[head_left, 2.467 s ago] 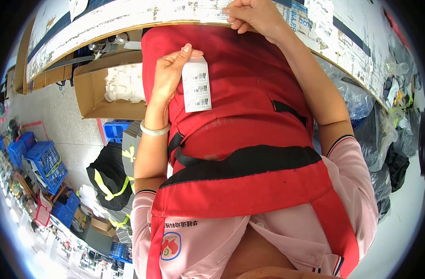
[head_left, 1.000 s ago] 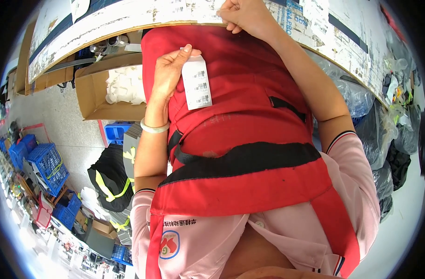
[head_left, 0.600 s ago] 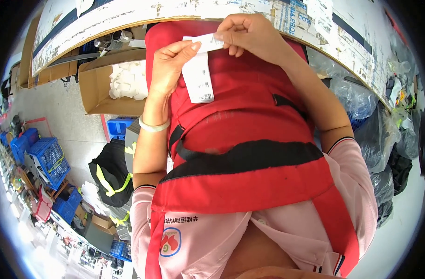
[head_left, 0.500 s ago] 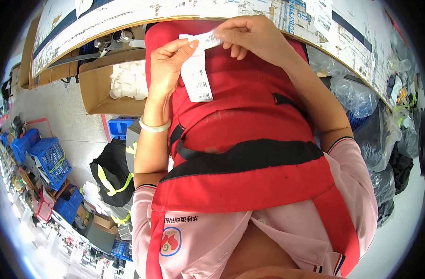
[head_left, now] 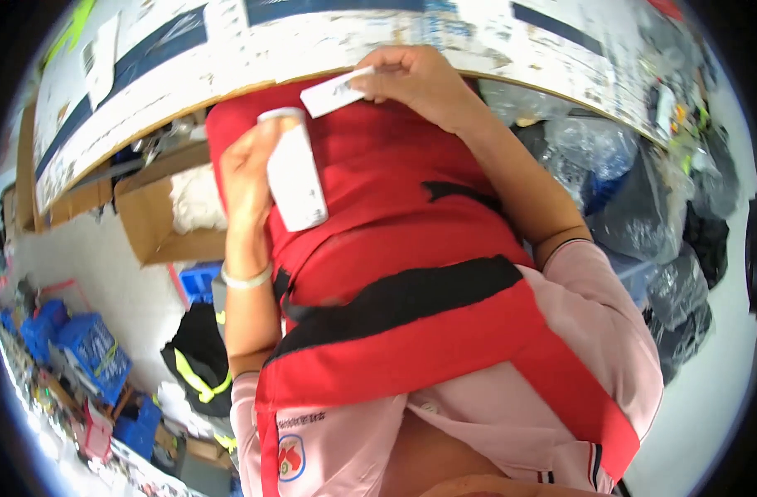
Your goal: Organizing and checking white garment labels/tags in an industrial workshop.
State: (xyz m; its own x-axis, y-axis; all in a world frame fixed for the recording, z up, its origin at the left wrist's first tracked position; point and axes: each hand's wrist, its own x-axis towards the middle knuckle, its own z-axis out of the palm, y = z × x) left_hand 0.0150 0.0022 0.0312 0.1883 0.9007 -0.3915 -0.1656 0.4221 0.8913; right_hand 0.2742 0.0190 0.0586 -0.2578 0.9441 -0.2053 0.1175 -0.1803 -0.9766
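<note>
My left hand [head_left: 247, 170] holds a long white paper strip [head_left: 295, 178] upright in front of my red apron [head_left: 395, 248]. My right hand [head_left: 420, 79] is up near the edge of the worktable [head_left: 229, 50] and pinches a small white label [head_left: 333, 93] between thumb and fingers. The label sits just above and to the right of the strip's top end, close to it but apart. A pale band circles my left wrist.
An open cardboard box [head_left: 159, 219] with white material stands on the floor at left. Blue crates [head_left: 80, 348] and a black and yellow bag [head_left: 198, 360] lie lower left. Clear and dark plastic bags [head_left: 643, 207] pile up at right.
My right hand came down from the table edge to the strip's top and now holds a small label pulled clear of it. The left hand turned the strip to its blank side.
</note>
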